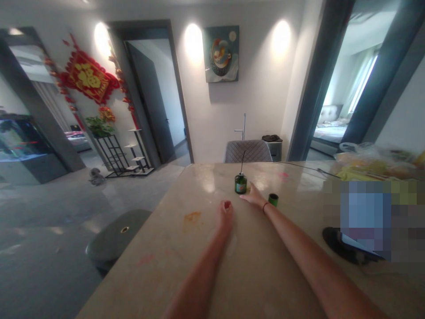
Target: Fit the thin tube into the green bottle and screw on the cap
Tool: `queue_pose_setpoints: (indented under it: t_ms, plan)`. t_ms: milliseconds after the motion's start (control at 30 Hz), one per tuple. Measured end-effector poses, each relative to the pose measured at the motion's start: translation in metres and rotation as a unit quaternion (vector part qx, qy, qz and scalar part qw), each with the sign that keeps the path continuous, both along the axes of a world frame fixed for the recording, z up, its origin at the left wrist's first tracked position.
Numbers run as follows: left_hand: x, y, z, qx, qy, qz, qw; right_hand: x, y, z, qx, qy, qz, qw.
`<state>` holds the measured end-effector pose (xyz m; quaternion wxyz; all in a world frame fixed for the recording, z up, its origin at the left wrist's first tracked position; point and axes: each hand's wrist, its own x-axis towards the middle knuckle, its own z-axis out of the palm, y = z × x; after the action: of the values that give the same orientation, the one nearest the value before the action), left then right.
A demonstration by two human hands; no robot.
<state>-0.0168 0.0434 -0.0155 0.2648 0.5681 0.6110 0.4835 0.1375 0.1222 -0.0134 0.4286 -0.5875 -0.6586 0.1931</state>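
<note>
A small dark green glass bottle (241, 184) with a label stands upright on the beige table (199, 248), a thin dark stick rising out of its neck. My right hand (254, 196) is at the bottle's right side, thumb and fingers spread; whether it touches the glass is unclear. A green cylinder with a dark open top (273, 200) stands just right of my right wrist, which wears a thin red band. My left hand (226, 212) rests nearer on the table, its fingers curled in, and nothing shows in it.
A grey quilted chair (249, 151) is behind the far table edge. Plastic bags (375, 161) lie at the back right, with a blurred-out screen on a black round base (332, 239) in front. A green-grey stool (116, 239) stands left. A dark cable crosses the far right.
</note>
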Motion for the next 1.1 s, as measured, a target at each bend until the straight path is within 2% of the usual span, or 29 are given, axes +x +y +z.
queue_pose_setpoints:
  t_ms: [67, 133, 200, 267, 333, 400, 467, 500, 533, 600, 733, 833, 967, 1100]
  plan:
    - [0.002, -0.005, 0.004, -0.006, 0.066, -0.020, 0.998, 0.001, -0.015, 0.001, -0.028, -0.069, -0.048, 0.996]
    - [0.003, -0.009, 0.009, -0.019, 0.131, -0.041, 0.990, 0.003, -0.033, 0.003, -0.032, -0.157, -0.065, 0.985]
    - [0.003, -0.014, 0.015, -0.036, 0.180, -0.054, 0.981, 0.007, -0.051, 0.006, -0.015, -0.258, -0.047, 0.965]
    - [0.002, -0.017, 0.021, -0.036, 0.241, -0.058, 0.968, 0.012, -0.068, 0.008, -0.001, -0.363, -0.007, 0.932]
    - [0.001, -0.020, 0.026, -0.020, 0.344, -0.069, 0.936, 0.020, -0.083, 0.011, 0.009, -0.459, 0.032, 0.888]
    - [0.000, -0.021, 0.029, -0.022, 0.457, -0.088, 0.885, 0.028, -0.094, 0.013, 0.014, -0.530, 0.046, 0.847]
    - [0.001, -0.022, 0.031, -0.036, 0.537, -0.097, 0.838, 0.036, -0.102, 0.015, 0.013, -0.563, 0.043, 0.825]
    - [0.001, -0.022, 0.032, -0.042, 0.558, -0.097, 0.823, 0.039, -0.103, 0.017, 0.010, -0.567, 0.043, 0.823]
    - [0.001, -0.022, 0.032, -0.044, 0.567, -0.097, 0.817, 0.041, -0.103, 0.020, 0.006, -0.563, 0.046, 0.825]
    - [0.000, -0.023, 0.032, -0.035, 0.554, -0.098, 0.826, 0.042, -0.096, 0.030, 0.000, -0.534, 0.054, 0.844]
    - [-0.005, -0.024, 0.032, -0.034, 0.496, -0.103, 0.861, 0.034, -0.058, 0.060, -0.007, -0.385, 0.017, 0.923]
    - [-0.007, -0.024, 0.032, -0.068, 0.488, -0.107, 0.863, 0.023, -0.017, 0.077, -0.015, -0.237, -0.029, 0.971]
    - [-0.007, -0.023, 0.033, -0.084, 0.482, -0.112, 0.865, 0.010, 0.023, 0.078, -0.028, -0.142, -0.033, 0.989]
    - [-0.007, -0.022, 0.034, -0.088, 0.483, -0.113, 0.864, 0.000, 0.035, 0.072, -0.033, -0.148, -0.054, 0.987]
